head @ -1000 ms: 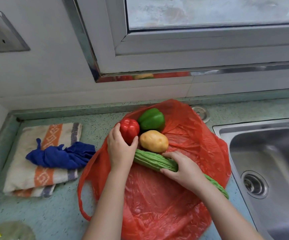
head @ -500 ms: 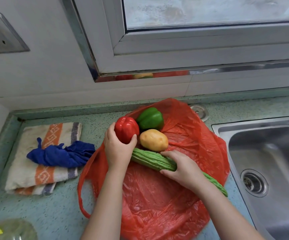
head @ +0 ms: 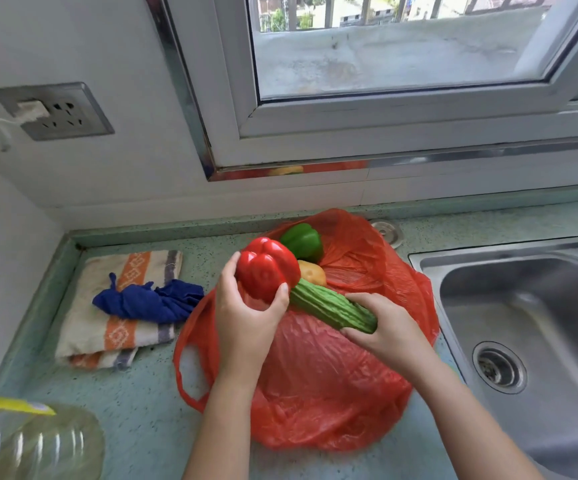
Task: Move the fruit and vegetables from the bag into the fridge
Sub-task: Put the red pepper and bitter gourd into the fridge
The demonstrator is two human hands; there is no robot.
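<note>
Notably, near to far:
Left hand [head: 246, 323]: cups the red pepper [head: 266, 268] clear of the bag [head: 318, 382], ready to carry.
Right hand [head: 386, 329]: wraps the bitter gourd [head: 329, 308], raised for removal.
Still in bag: potato [head: 313, 271], green pepper [head: 302, 241].
Fridge: out of view.

A home kitchen, no question. There's the stainless steel sink [head: 530, 327] with its drain set into a speckled green surface [head: 142, 403], tiled wall behind and a wall socket [head: 55, 110] with a plug in it. A striped dish towel [head: 121, 327] lies folded by the corner, a blue cloth [head: 149, 301] bunched on top. The window [head: 401, 64] above looks out on neighbouring buildings. A red plastic shopping bag [head: 318, 393] of vegetables sits beside the sink, and a clear bottle with a yellow label [head: 27, 441] stands at the near edge.
</note>
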